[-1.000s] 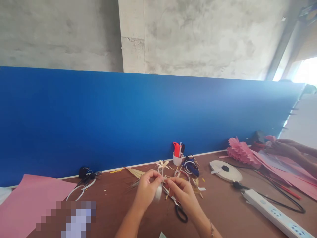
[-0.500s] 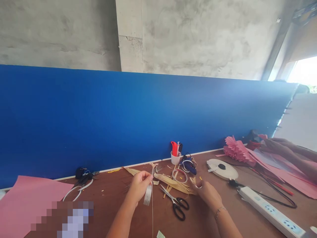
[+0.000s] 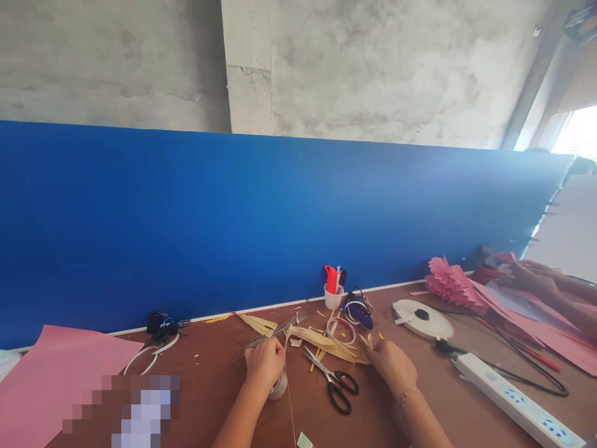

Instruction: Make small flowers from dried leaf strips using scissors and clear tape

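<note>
My left hand (image 3: pixel 265 366) is closed in a pinch at the top of a thin pale stem (image 3: pixel 291 404), which slants down toward me. A clear roll of tape (image 3: pixel 278 386) shows under that hand, partly hidden by it. My right hand (image 3: pixel 392 366) is closed at the right end of the pale dry husks (image 3: pixel 326 343); a small curled husk piece (image 3: pixel 367 341) pokes out at its fingertips. Black-handled scissors (image 3: pixel 339 384) lie partly open between my hands. Loose husk strips (image 3: pixel 257 323) and thin wires (image 3: pixel 280 330) lie beyond my left hand.
A white cup (image 3: pixel 333 298) of tools, a tape ring (image 3: pixel 341 330) and a blue tool (image 3: pixel 358 311) stand behind. To the right are a white reel (image 3: pixel 423 320), a power strip (image 3: pixel 513 398) and another person's hands (image 3: pixel 541 283) on pink paper. Pink sheet (image 3: pixel 88 354) lies left.
My left hand has lowered and turned, its knuckles now upward. The stem has gone from upright to slanting, and the tape roll hangs lower. My right hand has shifted little.
</note>
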Demonstrator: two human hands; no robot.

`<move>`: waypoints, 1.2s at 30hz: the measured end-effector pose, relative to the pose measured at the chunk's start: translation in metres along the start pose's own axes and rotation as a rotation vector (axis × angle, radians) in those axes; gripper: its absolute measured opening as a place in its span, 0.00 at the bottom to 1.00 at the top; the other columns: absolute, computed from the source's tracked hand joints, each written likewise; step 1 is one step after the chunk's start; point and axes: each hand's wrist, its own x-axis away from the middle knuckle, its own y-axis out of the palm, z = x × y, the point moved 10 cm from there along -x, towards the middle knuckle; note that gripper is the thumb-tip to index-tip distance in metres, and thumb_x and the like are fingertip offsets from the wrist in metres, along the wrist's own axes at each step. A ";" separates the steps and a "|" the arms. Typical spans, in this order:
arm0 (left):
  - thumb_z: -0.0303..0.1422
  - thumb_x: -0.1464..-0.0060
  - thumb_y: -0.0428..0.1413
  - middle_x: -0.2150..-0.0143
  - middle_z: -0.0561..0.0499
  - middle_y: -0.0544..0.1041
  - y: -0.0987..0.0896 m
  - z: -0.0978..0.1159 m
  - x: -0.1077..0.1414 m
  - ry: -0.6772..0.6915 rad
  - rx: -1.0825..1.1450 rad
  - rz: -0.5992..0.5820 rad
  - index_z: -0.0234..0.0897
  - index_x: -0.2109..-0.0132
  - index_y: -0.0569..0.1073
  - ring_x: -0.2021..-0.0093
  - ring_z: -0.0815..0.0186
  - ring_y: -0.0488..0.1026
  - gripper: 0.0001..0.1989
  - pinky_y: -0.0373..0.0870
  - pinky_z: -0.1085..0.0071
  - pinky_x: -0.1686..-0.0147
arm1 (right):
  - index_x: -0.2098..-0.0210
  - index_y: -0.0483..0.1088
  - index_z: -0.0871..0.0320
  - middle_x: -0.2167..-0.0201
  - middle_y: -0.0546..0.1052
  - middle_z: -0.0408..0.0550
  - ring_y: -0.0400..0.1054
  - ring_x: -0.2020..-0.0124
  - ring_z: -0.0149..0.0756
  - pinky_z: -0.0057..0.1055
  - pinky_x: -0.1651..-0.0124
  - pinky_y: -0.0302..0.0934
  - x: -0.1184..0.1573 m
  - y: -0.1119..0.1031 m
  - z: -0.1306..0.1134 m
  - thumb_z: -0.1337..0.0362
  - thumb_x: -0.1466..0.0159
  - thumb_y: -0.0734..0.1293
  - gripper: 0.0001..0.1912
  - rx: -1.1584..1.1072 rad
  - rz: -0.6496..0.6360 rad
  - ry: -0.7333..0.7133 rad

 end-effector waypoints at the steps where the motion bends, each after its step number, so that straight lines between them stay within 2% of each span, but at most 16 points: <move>1: 0.29 0.47 0.49 0.63 0.46 0.82 0.000 -0.001 0.000 -0.004 -0.011 0.000 0.40 0.70 0.74 0.57 0.56 0.75 0.09 0.57 0.61 0.57 | 0.84 0.67 0.55 0.73 0.78 0.59 0.74 0.66 0.52 0.38 0.66 0.60 0.001 -0.003 0.001 0.56 0.43 0.63 0.16 -0.014 0.015 0.001; 4: 0.29 0.48 0.51 0.64 0.46 0.82 -0.001 -0.003 0.001 -0.012 -0.025 0.012 0.41 0.71 0.74 0.57 0.55 0.75 0.08 0.57 0.60 0.56 | 0.83 0.67 0.55 0.74 0.77 0.59 0.73 0.65 0.55 0.40 0.66 0.59 0.006 -0.015 0.003 0.54 0.45 0.64 0.15 -0.080 0.079 0.017; 7: 0.29 0.50 0.53 0.66 0.45 0.81 -0.010 0.000 0.003 -0.007 -0.007 0.055 0.40 0.72 0.74 0.57 0.53 0.74 0.06 0.56 0.57 0.54 | 0.79 0.69 0.56 0.71 0.77 0.61 0.71 0.63 0.57 0.41 0.65 0.59 0.013 -0.036 0.000 0.55 0.46 0.63 0.12 -0.199 0.168 0.037; 10: 0.28 0.51 0.54 0.65 0.43 0.80 -0.031 0.008 0.006 0.021 0.066 0.129 0.39 0.72 0.74 0.55 0.51 0.72 0.06 0.55 0.54 0.53 | 0.70 0.73 0.58 0.67 0.77 0.59 0.69 0.61 0.52 0.38 0.63 0.59 0.023 -0.053 -0.030 0.54 0.45 0.61 0.15 -0.411 0.201 -0.062; 13: 0.29 0.48 0.51 0.62 0.45 0.80 -0.058 0.023 0.013 0.087 0.212 0.202 0.39 0.67 0.76 0.55 0.54 0.72 0.08 0.58 0.57 0.52 | 0.67 0.74 0.59 0.69 0.77 0.51 0.69 0.67 0.42 0.31 0.67 0.60 0.041 -0.052 -0.089 0.51 0.46 0.63 0.19 -0.679 0.050 -0.273; 16: 0.37 0.43 0.49 0.58 0.46 0.79 -0.081 0.038 0.023 0.165 0.379 0.219 0.39 0.59 0.76 0.58 0.60 0.73 0.13 0.64 0.66 0.57 | 0.69 0.75 0.61 0.81 0.70 0.43 0.60 0.79 0.31 0.27 0.76 0.54 0.069 -0.040 -0.143 0.47 0.49 0.67 0.22 -0.850 -0.150 -0.392; 17: 0.39 0.43 0.49 0.58 0.47 0.79 -0.086 0.042 0.027 0.189 0.453 0.210 0.39 0.57 0.76 0.59 0.61 0.73 0.14 0.65 0.68 0.58 | 0.70 0.76 0.61 0.83 0.67 0.41 0.57 0.81 0.28 0.26 0.78 0.51 0.078 -0.036 -0.157 0.46 0.49 0.68 0.22 -0.887 -0.195 -0.413; 18: 0.39 0.45 0.51 0.58 0.46 0.79 -0.089 0.046 0.030 0.210 0.651 0.175 0.38 0.57 0.76 0.59 0.61 0.73 0.14 0.66 0.68 0.59 | 0.71 0.76 0.62 0.85 0.65 0.39 0.54 0.82 0.26 0.25 0.79 0.49 0.086 -0.032 -0.169 0.46 0.49 0.69 0.22 -0.939 -0.250 -0.428; 20: 0.40 0.49 0.57 0.59 0.46 0.79 -0.088 0.053 0.036 0.230 0.888 0.071 0.37 0.58 0.77 0.58 0.59 0.72 0.14 0.65 0.67 0.57 | 0.71 0.76 0.62 0.85 0.65 0.38 0.53 0.83 0.24 0.23 0.80 0.48 0.102 -0.018 -0.187 0.49 0.52 0.73 0.21 -1.159 -0.441 -0.401; 22: 0.39 0.53 0.60 0.62 0.45 0.79 -0.088 0.055 0.040 0.216 1.004 0.032 0.35 0.61 0.78 0.60 0.60 0.71 0.13 0.65 0.67 0.59 | 0.71 0.76 0.62 0.83 0.68 0.40 0.57 0.81 0.25 0.24 0.77 0.52 0.109 -0.012 -0.195 0.51 0.54 0.75 0.20 -1.259 -0.506 -0.379; 26: 0.39 0.57 0.62 0.64 0.47 0.77 -0.084 0.054 0.039 0.207 1.077 -0.012 0.35 0.62 0.78 0.64 0.62 0.70 0.15 0.65 0.69 0.63 | 0.70 0.77 0.62 0.79 0.74 0.44 0.64 0.76 0.31 0.28 0.71 0.59 0.110 -0.011 -0.198 0.52 0.52 0.75 0.19 -1.240 -0.490 -0.412; 32: 0.43 0.60 0.63 0.65 0.47 0.76 -0.086 0.054 0.039 0.276 1.135 -0.025 0.34 0.62 0.77 0.64 0.62 0.70 0.20 0.65 0.70 0.62 | 0.74 0.75 0.62 0.79 0.73 0.43 0.62 0.78 0.30 0.28 0.74 0.56 0.108 -0.020 -0.197 0.51 0.52 0.75 0.18 -1.166 -0.387 -0.444; 36: 0.39 0.55 0.60 0.65 0.47 0.78 -0.087 0.050 0.040 0.208 1.079 0.038 0.34 0.65 0.77 0.62 0.61 0.71 0.13 0.65 0.68 0.60 | 0.75 0.73 0.61 0.80 0.71 0.42 0.60 0.79 0.29 0.27 0.75 0.54 0.112 -0.023 -0.199 0.52 0.49 0.73 0.16 -1.154 -0.368 -0.461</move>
